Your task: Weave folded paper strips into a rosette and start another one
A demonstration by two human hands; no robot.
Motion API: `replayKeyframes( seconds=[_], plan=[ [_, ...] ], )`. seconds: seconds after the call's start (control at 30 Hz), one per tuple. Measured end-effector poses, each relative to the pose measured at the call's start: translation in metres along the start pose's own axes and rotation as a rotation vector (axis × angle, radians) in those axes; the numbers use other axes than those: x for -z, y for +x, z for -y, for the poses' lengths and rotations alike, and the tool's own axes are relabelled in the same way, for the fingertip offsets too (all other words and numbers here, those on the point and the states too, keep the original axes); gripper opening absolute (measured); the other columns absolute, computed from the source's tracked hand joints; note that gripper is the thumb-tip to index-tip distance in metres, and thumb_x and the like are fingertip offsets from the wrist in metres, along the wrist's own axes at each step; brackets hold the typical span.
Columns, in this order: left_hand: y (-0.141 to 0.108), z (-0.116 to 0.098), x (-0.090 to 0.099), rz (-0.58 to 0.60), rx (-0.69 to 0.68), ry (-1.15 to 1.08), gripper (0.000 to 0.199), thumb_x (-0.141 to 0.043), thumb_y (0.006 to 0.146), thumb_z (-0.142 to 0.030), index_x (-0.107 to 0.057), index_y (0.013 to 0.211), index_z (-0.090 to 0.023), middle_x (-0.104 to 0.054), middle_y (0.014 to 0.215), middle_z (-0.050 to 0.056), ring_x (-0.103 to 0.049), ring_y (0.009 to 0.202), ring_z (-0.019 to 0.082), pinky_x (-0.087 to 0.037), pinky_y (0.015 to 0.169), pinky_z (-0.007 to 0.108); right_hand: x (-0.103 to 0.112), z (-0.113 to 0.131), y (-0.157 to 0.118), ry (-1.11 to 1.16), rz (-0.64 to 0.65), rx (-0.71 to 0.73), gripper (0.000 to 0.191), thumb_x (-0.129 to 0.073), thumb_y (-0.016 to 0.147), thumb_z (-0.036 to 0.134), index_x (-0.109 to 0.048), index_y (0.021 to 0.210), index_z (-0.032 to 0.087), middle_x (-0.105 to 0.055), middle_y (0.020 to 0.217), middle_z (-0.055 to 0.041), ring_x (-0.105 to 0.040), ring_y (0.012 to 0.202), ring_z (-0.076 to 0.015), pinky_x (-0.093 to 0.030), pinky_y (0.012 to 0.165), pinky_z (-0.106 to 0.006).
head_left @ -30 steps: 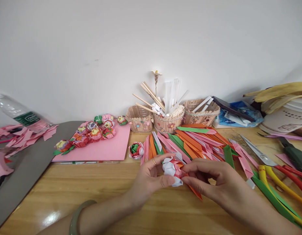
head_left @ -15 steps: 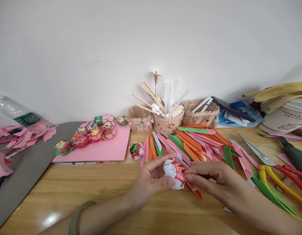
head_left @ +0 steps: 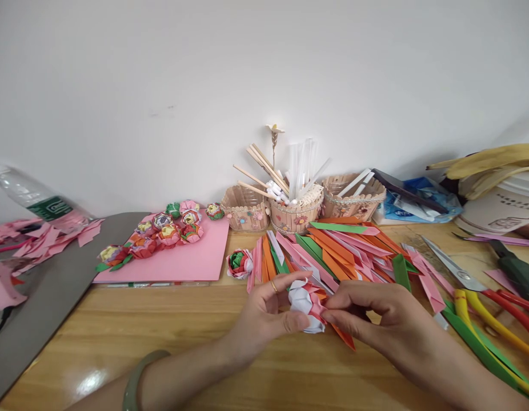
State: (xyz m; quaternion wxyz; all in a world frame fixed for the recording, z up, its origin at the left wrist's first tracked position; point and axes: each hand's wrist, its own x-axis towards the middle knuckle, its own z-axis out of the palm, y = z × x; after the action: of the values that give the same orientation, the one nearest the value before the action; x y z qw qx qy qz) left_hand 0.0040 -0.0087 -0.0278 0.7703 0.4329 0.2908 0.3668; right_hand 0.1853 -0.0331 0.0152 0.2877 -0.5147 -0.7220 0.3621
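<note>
A folded paper flower with white outer petals and pink and orange inner ones is held above the wooden table. My left hand grips its left side between thumb and fingers. On the right, my right hand pinches a pink petal at the flower's edge with thumb and index finger. Behind my hands lies a pile of folded paper strips in orange, pink, green and white. A finished-looking paper flower with a green and red centre rests left of the pile.
Several paper flowers sit on pink card at the left. Small wooden baskets stand against the wall. Scissors lie at the right, near a green-handled tool. A bottle and glue gun are far left.
The flower and both hands are in nearly the same place. The fingers of my right hand have shifted slightly at the petal, and the whole view has moved a little.
</note>
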Motion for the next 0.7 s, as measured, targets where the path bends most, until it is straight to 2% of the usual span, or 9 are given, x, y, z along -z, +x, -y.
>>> replayKeyframes(
  seconds=[0.27,0.4,0.5,0.7],
  plan=[
    [0.001,-0.002,-0.003,-0.028,0.019,0.019,0.057,-0.081,0.052,-0.025,-0.064,0.106,-0.024,-0.063,0.092,0.004,-0.053,0.081,0.016,-0.041,0.074,0.027,-0.008,-0.004,0.000,0.065,-0.033,-0.038,0.019,-0.061,0.075,0.032,-0.062,0.061,0.020,-0.059,0.056,0.0023,-0.048,0.051,-0.0105,-0.034,0.046,-0.021],
    [0.002,0.000,-0.001,-0.052,-0.016,-0.010,0.054,-0.079,0.054,-0.024,-0.064,0.106,-0.024,-0.065,0.097,0.005,-0.054,0.087,0.018,-0.042,0.078,0.029,-0.006,0.002,0.001,0.089,-0.019,0.008,0.020,-0.055,0.080,0.034,-0.067,0.070,0.022,-0.062,0.062,0.0003,-0.053,0.056,-0.0124,-0.038,0.049,-0.022],
    [0.002,0.001,0.001,-0.070,-0.029,-0.012,0.053,-0.079,0.056,-0.023,-0.064,0.107,-0.024,-0.065,0.093,0.004,-0.054,0.085,0.017,-0.042,0.078,0.028,-0.004,0.005,0.002,0.070,0.009,0.009,0.021,-0.050,0.083,0.031,-0.068,0.075,0.023,-0.063,0.063,0.0005,-0.053,0.056,-0.0123,-0.038,0.050,-0.022],
    [-0.001,-0.003,-0.002,0.022,-0.029,-0.038,0.053,-0.077,0.059,-0.030,-0.063,0.109,-0.025,-0.061,0.100,0.006,-0.052,0.093,0.020,-0.041,0.081,0.030,-0.002,0.006,0.002,0.081,-0.024,-0.044,0.021,-0.054,0.077,0.026,-0.063,0.059,0.021,-0.054,0.051,0.0025,-0.046,0.049,-0.0104,-0.034,0.045,-0.021]
  ],
)
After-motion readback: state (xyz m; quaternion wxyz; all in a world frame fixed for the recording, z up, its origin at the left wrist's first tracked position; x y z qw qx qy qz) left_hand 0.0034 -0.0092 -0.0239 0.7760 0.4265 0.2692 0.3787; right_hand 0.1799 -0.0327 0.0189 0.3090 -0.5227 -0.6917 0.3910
